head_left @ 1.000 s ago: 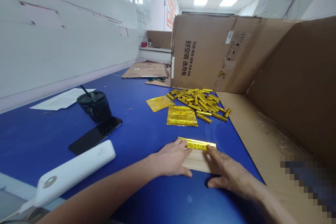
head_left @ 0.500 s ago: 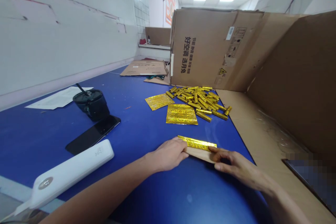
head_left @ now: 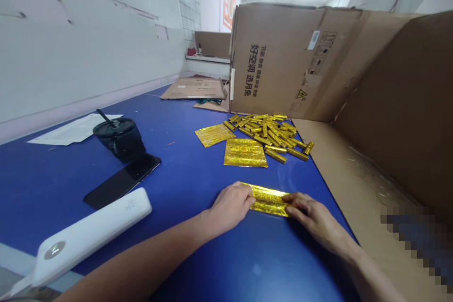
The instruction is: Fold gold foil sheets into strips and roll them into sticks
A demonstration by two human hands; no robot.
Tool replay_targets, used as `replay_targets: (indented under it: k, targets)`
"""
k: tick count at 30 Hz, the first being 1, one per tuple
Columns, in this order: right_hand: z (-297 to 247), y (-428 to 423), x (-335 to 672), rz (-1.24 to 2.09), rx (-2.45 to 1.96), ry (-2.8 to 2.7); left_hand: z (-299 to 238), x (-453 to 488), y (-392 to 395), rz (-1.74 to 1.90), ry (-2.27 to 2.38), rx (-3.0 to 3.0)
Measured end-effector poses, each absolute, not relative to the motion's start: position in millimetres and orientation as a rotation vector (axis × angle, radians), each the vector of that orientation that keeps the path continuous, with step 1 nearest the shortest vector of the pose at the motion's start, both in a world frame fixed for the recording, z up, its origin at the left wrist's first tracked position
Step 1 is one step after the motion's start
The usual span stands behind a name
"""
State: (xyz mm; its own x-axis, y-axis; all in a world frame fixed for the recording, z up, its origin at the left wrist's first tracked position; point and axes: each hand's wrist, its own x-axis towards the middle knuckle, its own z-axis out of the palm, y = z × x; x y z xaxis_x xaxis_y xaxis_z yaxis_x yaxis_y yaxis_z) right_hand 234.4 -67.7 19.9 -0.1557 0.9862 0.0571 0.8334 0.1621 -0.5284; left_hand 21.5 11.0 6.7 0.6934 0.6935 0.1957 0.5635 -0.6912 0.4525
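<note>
On the blue table (head_left: 198, 188) in front of me lies a gold foil sheet (head_left: 269, 199), rolled over into a narrow band. My left hand (head_left: 231, 205) presses its left end with curled fingers. My right hand (head_left: 313, 219) pinches its right end. Farther back lie two flat gold foil sheets (head_left: 245, 153) and a pile of several finished gold rolls (head_left: 271, 134).
A black cup with a straw (head_left: 118, 139), a dark phone (head_left: 122, 180) and a white oblong device (head_left: 88, 233) sit to the left. White papers (head_left: 74, 130) lie by the wall. A large open cardboard box (head_left: 354, 80) walls the right side and back.
The bare tan inner side of the sheet, visible before, is now rolled under. Both hands have moved forward with it, and the band shows only gold.
</note>
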Motion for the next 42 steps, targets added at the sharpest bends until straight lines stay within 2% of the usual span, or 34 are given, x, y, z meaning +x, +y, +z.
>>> replay_targets:
  k: [8,32,42]
  targets:
    - [15,-67,228,0.346,-1.789,-2.109,1,24,9,0.497,0.958,2.719]
    - [13,-70,223,0.169,-1.804,-2.201,-3,26,9,0.408,0.829,2.931]
    - [-3,-60,242,-0.094,-1.862,-2.166,10,26,-20,0.26,0.738,3.024]
